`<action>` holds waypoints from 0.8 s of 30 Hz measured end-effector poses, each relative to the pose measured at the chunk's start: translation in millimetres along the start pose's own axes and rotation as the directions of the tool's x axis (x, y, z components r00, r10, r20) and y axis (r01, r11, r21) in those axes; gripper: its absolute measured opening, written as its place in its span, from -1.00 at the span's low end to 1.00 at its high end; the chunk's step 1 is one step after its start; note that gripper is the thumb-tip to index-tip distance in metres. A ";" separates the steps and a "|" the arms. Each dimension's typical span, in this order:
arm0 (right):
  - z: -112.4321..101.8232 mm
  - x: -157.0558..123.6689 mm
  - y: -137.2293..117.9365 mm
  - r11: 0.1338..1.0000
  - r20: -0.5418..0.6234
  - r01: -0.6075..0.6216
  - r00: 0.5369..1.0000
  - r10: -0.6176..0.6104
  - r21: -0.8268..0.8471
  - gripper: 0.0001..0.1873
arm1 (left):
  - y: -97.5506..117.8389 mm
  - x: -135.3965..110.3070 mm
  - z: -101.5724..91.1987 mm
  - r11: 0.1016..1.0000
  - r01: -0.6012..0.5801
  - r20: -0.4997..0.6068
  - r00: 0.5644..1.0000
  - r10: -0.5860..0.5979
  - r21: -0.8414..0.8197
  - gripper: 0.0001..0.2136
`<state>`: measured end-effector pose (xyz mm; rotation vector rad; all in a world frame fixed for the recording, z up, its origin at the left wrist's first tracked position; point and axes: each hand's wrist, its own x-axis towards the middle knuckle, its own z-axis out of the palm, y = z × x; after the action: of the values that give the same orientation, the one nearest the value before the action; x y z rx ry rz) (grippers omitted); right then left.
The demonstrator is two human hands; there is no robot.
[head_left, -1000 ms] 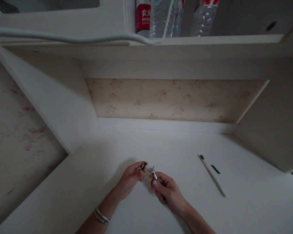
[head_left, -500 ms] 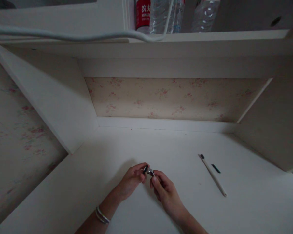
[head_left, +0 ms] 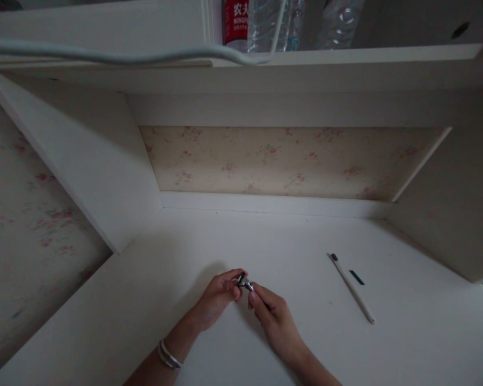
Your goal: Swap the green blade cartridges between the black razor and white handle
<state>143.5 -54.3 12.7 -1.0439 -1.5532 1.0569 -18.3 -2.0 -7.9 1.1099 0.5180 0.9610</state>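
Both hands meet low over the white desk [head_left: 290,241], just left of centre. My left hand [head_left: 217,295], a silver bracelet on its wrist, pinches a small black piece [head_left: 240,278] between thumb and fingers. My right hand [head_left: 271,316] is closed around a thin dark pen-like part with a silvery tip [head_left: 248,286]. The black piece and the silvery tip touch between my fingertips. Most of the pen-like part is hidden inside my right fist.
A white pen [head_left: 352,288] lies on the desk to the right, with a small black piece [head_left: 356,277] beside it. Water bottles [head_left: 265,24] stand on the shelf above. A grey cable [head_left: 104,55] hangs along the shelf's front edge. White side panels enclose the desk.
My hands have closed the gap between them: the black piece and the silvery tip, apart a second ago, now touch. The pen on the desk has not moved.
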 end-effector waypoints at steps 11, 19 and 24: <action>-1.1 -0.9 -0.2 0.994 0.022 -0.083 0.996 0.082 0.067 -0.62 | -0.1 0.2 -0.5 1.000 0.005 -0.007 1.000 -0.005 0.023 -0.43; -1.8 -1.4 0.6 0.999 0.034 -0.046 0.998 0.045 0.027 -0.64 | 1.6 0.3 -0.7 0.997 -0.014 -0.008 1.000 0.015 0.077 -0.45; -4.7 -0.2 -6.0 0.996 0.020 0.027 0.999 -0.026 -0.080 -0.66 | 9.2 -0.3 0.6 0.981 -0.009 -0.014 1.000 0.012 0.195 -0.51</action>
<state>147.3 -55.4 19.2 -1.0679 -1.6322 0.9956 -21.5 -1.5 0.7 1.2824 0.6290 0.9424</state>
